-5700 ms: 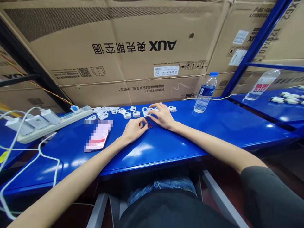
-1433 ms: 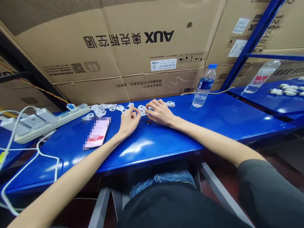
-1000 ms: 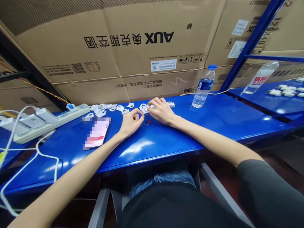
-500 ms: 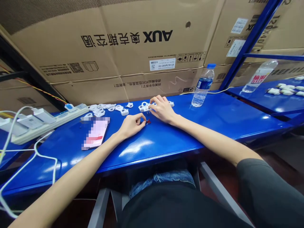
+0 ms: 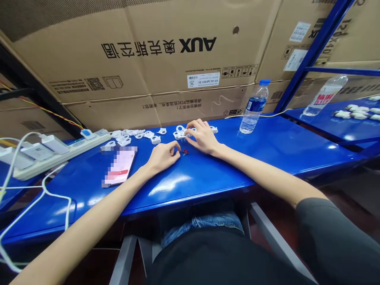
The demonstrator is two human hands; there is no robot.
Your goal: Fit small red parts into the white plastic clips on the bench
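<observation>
My left hand point(image 5: 164, 156) rests low over the table with thumb and forefinger brought together. Anything between those fingertips is too small to make out. Just right of them lies a little cluster of small red parts with thin metal legs point(image 5: 185, 152). My right hand point(image 5: 202, 137) is curled over a row of white plastic pieces with round holes, its fingertips at the left white plastic piece point(image 5: 179, 133). Thin pins seem to point down from that piece. The hand hides the middle of the row, and the right end point(image 5: 214, 129) shows beyond the knuckles.
More white plastic pieces point(image 5: 121, 138) lie at the back left of the blue table point(image 5: 225, 166). A phone point(image 5: 122, 166) is left of my left hand. A power strip point(image 5: 63, 154) with chargers and cables stands far left, a water bottle point(image 5: 254, 107) at the back right.
My left fingertips have drawn back slightly to the left, so a small gap shows between them and the red parts. My right hand has hardly moved.
</observation>
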